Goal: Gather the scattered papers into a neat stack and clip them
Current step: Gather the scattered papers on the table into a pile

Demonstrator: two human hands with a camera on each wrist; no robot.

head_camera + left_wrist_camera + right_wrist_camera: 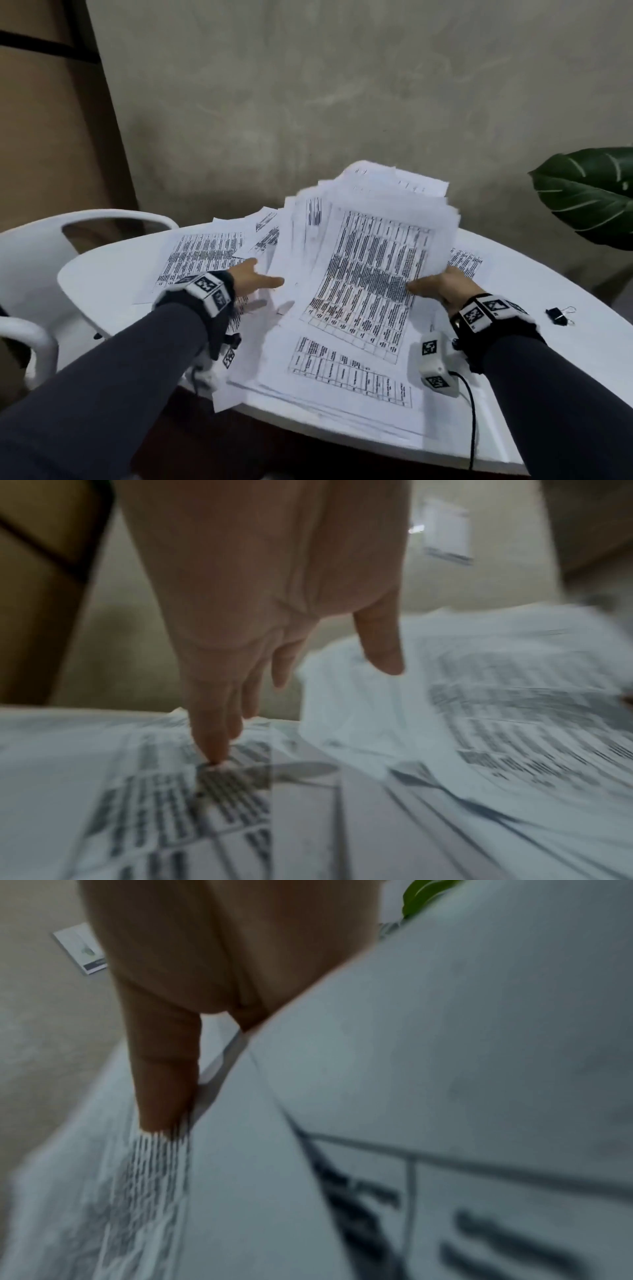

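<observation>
Printed sheets with tables lie scattered over a white round table (102,284). A loose bundle of papers (373,253) is tilted up off the table between both hands, blurred. My right hand (435,286) grips its right edge, thumb (164,1085) on top and fingers hidden beneath the sheets. My left hand (267,274) is at the bundle's left edge with straight fingers (212,739); one fingertip touches a flat sheet (143,791) and the thumb (383,653) lies against the raised bundle (496,710). A black binder clip (560,315) lies on the table to the right, apart from both hands.
More sheets lie flat at the left (202,253) and near the front edge (346,373). A white chair (37,246) stands at the left. Dark green plant leaves (589,195) hang at the right. A grey wall stands close behind the table.
</observation>
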